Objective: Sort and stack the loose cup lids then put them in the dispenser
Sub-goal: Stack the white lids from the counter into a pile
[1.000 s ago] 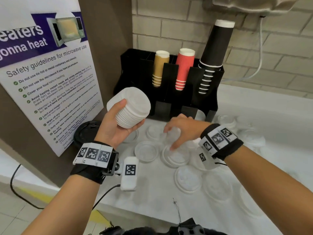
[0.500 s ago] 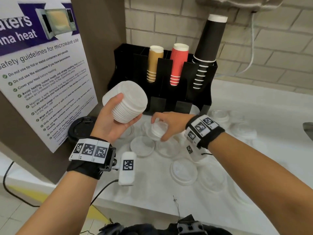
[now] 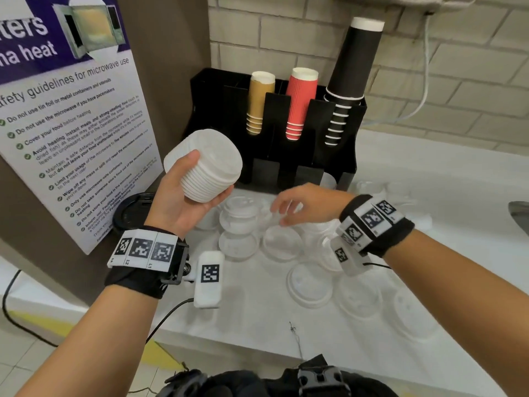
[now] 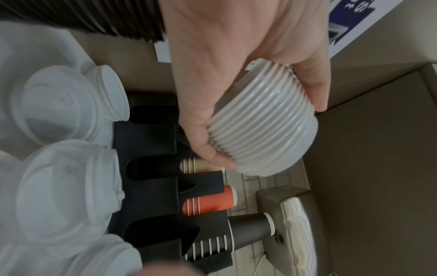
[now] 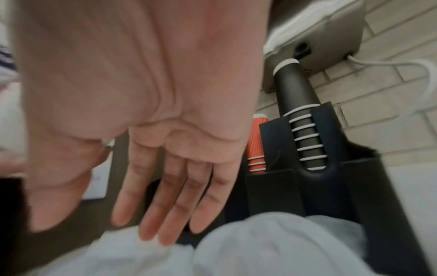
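Note:
My left hand (image 3: pixel 183 202) (image 4: pixel 236 89) grips a stack of white lids (image 3: pixel 209 167) (image 4: pixel 267 134), tilted, above the counter's left end. Just right of it, a small pile of white lids (image 3: pixel 239 217) sits on the white counter (image 3: pixel 257 316). My right hand (image 3: pixel 303 203) (image 5: pixel 151 196) hovers beside that pile with straight fingers and holds nothing. Several loose white lids (image 3: pixel 310 285) lie flat across the counter below and right of it. The black dispenser (image 3: pixel 274 133) (image 5: pixel 331 186) stands at the back.
The dispenser holds tan cups (image 3: pixel 259 103), red cups (image 3: pixel 300 101) and tall black cups (image 3: pixel 352 75). A black lid stack (image 3: pixel 133 209) sits at its left by a poster board (image 3: pixel 65 110). A metal appliance (image 4: pixel 290 214) hangs on the brick wall.
My right hand picked a lid from the counter, carried it left, and released it onto the small pile by my left hand; now it is empty. The left hand kept its stack.

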### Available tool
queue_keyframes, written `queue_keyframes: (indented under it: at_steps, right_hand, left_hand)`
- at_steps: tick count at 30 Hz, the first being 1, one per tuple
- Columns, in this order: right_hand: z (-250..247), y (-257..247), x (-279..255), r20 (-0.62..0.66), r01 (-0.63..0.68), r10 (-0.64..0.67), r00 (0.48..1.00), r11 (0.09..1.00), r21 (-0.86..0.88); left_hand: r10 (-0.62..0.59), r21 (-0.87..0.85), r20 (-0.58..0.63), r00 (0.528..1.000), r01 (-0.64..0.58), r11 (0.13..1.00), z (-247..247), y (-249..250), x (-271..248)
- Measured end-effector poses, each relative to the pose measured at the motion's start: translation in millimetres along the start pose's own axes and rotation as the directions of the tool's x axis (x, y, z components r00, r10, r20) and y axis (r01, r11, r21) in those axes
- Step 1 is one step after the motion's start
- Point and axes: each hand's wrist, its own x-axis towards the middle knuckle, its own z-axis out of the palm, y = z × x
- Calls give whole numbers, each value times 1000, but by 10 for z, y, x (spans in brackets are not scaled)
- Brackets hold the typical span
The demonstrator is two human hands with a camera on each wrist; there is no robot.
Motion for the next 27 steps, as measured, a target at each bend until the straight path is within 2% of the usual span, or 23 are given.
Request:
queue_keyframes:
  at_steps: [3,6,10,13,15,17,18,19,21,24,27]
  right_hand:
    - [177,45,-263,170,-31,45,984,996,-85]
    - [400,82,-479,253,-9,69,965,973,-229]
    - [735,82,-621,197,83,34,980,826,-557]
    - [831,66,-620,113,63,8,994,793,-606]
    - [770,80,-648,63,40,-9,998,861,-506]
    - [629,117,-732,-42,1,-10,999,978,-208]
    - [534,154,-775,-119,7,-9,993,1000,-23]
    - [428,194,-817,-194,25,0,981,991,128]
    - [235,278,-905,-275,39,51,960,950,311]
    - [121,335,-1002,-238,-8,106,965,924,381]
    - [346,199,-925,-130,-33,64,989,973,228]
  left_hand:
    - [-34,3,-17,999,34,999,81,-79,22]
    - [-85,4,-8,996,85,996,175,-186,48]
    - [-124,23,-7,992,124,992,315,-335,46]
    - [-158,39,4,987,158,987,392,-407,24]
    - [-168,41,4,986,168,985,415,-414,16]
    - [-163,33,6,987,163,986,416,-400,11]
    - [-153,26,0,988,153,988,411,-384,10]
    - [-142,24,-1,990,142,990,401,-366,10]
    - [-122,36,13,992,121,992,380,-335,2]
    - [-107,51,21,994,106,993,383,-294,-13]
    - [-90,45,16,996,89,995,376,-276,-18]
